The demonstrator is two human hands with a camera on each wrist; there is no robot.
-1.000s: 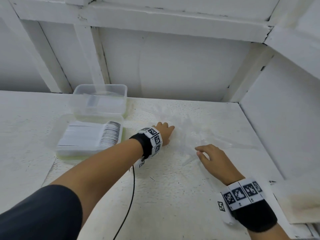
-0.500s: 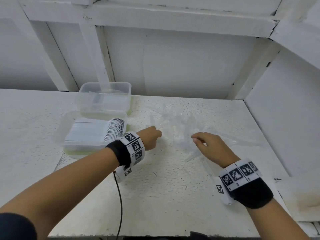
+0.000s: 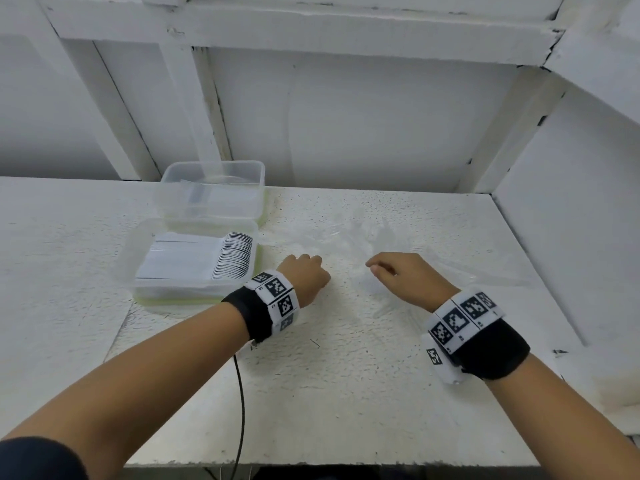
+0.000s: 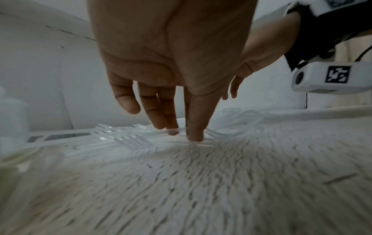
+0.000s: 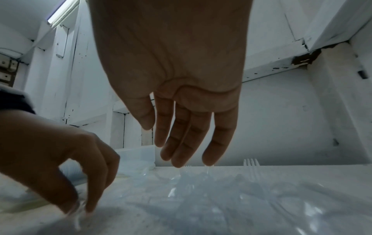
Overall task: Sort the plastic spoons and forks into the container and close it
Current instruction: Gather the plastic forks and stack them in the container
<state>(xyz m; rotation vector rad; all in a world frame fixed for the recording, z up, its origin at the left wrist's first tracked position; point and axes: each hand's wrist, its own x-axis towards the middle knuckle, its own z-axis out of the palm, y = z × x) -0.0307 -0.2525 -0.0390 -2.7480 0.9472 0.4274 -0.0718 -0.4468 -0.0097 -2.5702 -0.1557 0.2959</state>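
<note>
Left hand (image 4: 171, 63) had thumb and fingertips (image 4: 194, 135) pressed around one clear utensil (image 4: 189, 143) on the table (image 3: 346, 375), handle running left-right. Right hand (image 5: 177, 79) hung relaxed, holding nothing, above the cutlery pile (image 5: 231, 190). The open container (image 3: 194, 258) lay left, nearer the left hand

Two bare forearms, banded wrists.
Each wrist: black fabric strap (image 3: 255, 317) topped by white band of square black-and-white markers (image 3: 462, 317). White camera housing (image 4: 330, 77) with lens and one marker. Thin black cable (image 3: 240, 410). Dark sleeve (image 3: 38, 459).
</note>
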